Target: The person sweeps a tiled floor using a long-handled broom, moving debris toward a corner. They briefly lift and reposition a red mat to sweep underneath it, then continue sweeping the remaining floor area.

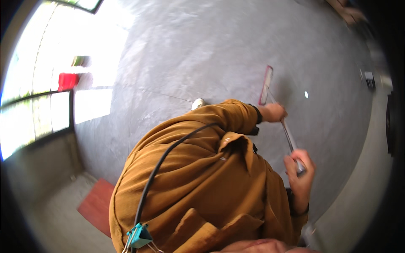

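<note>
Both of my hands are on the grey pole of a flat mop [288,134]. My left hand [275,112] is wrapped round the pole partway down, on the side nearer the mop head. My right hand [302,167] grips close to the pole's upper end, and its rounded tip shows beside the fingers. The long narrow mop head [266,84], pale with a pinkish-red edge, rests on the grey floor [202,46] ahead of me. Some motion blur softens the left hand.
My white shoe [198,103] shows ahead of my torso. Bright glass doors stand at the left, with a red object [67,81] near them. A reddish-brown board [98,207] lies at the lower left. A small dark box [369,79] sits by the right wall.
</note>
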Available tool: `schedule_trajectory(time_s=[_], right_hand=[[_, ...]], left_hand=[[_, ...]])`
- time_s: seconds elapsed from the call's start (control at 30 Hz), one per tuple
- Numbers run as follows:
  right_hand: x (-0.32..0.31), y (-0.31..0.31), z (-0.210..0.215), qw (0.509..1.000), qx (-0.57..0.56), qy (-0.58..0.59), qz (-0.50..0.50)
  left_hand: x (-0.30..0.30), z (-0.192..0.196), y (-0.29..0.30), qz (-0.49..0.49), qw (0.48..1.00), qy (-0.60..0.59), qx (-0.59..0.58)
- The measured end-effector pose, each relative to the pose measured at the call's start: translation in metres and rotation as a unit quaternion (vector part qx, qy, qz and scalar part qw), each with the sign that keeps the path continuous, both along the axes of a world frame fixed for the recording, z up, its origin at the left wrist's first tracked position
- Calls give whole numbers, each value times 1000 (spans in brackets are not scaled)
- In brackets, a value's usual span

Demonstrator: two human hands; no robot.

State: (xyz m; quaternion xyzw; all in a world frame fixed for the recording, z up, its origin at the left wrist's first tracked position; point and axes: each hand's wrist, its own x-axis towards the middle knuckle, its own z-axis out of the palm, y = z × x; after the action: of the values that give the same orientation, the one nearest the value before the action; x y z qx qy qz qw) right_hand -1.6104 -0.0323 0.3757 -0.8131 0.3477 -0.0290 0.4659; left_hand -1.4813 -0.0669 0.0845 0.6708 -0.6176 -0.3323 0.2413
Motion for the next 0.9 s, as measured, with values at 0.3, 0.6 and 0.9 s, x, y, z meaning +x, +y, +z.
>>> schedule_trajectory(time_s=[0.3, 0.6, 0.9], right_hand=[[156, 21, -16, 985, 117, -29, 123], [417, 176, -147, 906, 329, 17, 268], [521, 255, -155, 929, 282, 54, 234]], left_hand=[[197, 2, 163, 155, 979, -77, 107], [370, -60, 447, 484, 847, -99, 198], [456, -98, 464, 502, 828, -59, 243]])
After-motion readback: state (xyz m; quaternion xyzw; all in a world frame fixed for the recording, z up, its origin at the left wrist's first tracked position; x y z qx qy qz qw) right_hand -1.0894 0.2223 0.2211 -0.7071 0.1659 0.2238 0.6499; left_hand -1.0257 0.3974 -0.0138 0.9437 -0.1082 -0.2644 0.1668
